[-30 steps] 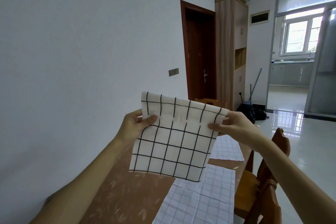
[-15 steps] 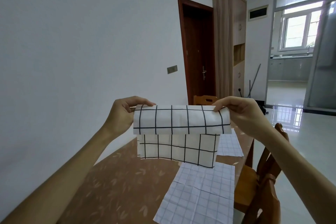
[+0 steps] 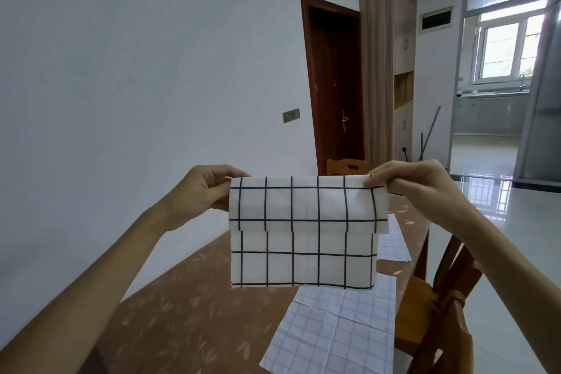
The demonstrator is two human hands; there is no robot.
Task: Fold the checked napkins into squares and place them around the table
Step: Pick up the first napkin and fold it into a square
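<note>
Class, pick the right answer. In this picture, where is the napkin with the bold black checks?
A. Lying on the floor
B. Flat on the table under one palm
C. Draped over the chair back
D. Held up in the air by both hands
D: the left hand and right hand pinch the top corners of the bold-checked napkin, which hangs above the table with a flap folded down its front.

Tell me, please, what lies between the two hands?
In the head view, the black-checked napkin spans the gap. Its top corners are pinched by the left hand and the right hand, and a flap is folded over its front.
</note>
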